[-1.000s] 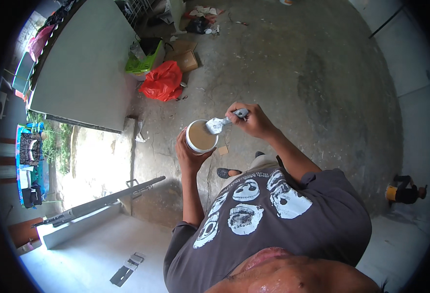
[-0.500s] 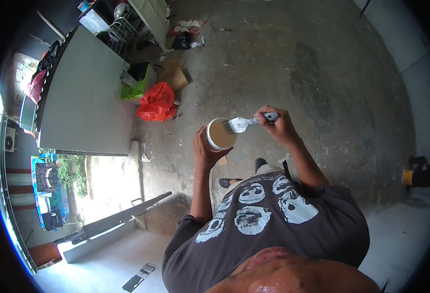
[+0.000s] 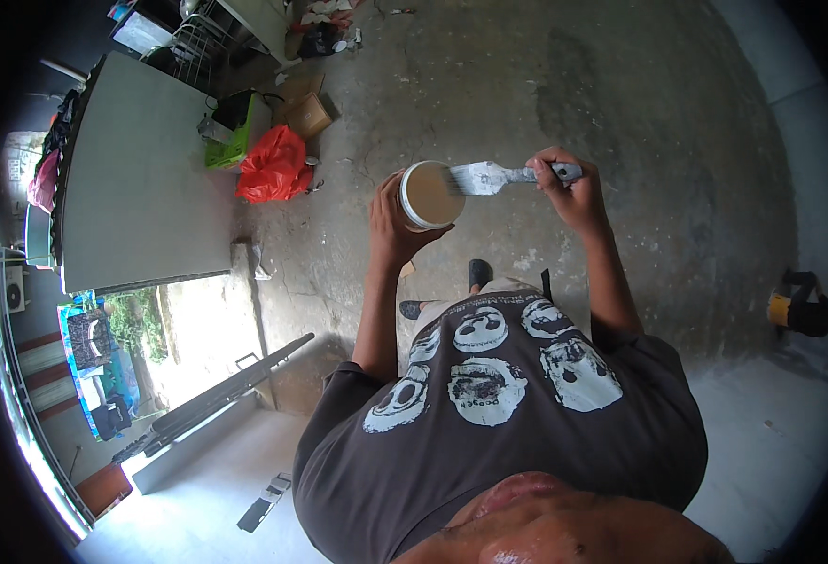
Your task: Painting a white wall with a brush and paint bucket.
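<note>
My left hand (image 3: pixel 391 221) is wrapped round a white round tub (image 3: pixel 405 209), its opening facing up toward me. Inside it shows a smooth beige, paint-like surface (image 3: pixel 436 197); whether this is liquid or the tub's inner wall I cannot tell. In my right hand (image 3: pixel 572 191), a flat paintbrush (image 3: pixel 489 178) is gripped by its handle, which is smeared with white and grey. The brush lies nearly level, with its bristle tips at the right rim of the tub.
A red plastic bag (image 3: pixel 275 164), a green crate (image 3: pixel 233 143) and a cardboard box (image 3: pixel 307 115) sit on the concrete floor (image 3: pixel 489 85) at the left. Behind them stands a large pale panel (image 3: pixel 141 179). Another person (image 3: pixel 802 303) is at the far right.
Both hands, with the tub and the brush, have moved up in the view. My right hand has shifted further right, and the brush has drawn back toward the tub's rim.
</note>
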`<state>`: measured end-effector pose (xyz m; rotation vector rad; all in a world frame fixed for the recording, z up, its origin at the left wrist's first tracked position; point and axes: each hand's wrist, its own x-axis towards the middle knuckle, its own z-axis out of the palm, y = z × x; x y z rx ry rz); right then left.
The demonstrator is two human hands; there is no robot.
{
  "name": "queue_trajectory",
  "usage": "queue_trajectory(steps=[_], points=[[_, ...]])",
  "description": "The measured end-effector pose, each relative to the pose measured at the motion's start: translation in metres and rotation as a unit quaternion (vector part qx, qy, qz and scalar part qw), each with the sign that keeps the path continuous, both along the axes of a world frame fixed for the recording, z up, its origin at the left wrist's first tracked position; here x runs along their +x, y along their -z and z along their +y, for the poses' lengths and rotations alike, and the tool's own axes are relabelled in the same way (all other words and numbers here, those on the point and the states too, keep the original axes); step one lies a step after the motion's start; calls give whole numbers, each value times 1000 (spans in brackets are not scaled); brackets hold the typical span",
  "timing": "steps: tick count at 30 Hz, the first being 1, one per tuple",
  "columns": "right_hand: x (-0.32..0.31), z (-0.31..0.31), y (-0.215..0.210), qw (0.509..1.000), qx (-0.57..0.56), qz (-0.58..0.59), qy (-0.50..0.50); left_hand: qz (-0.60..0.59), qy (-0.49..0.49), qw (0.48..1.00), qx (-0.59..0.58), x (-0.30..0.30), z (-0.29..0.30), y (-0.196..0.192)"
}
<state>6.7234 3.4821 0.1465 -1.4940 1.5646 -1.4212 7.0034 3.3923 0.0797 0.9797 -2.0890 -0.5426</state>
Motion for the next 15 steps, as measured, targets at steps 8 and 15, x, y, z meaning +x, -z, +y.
queue_trajectory(steps=[8,15], points=[[-4,16,7,999,23,-34,21,8,-9,1000,8,13,17,3],[17,13,4,996,0,-83,-12,19,-31,999,21,22,25,-1]])
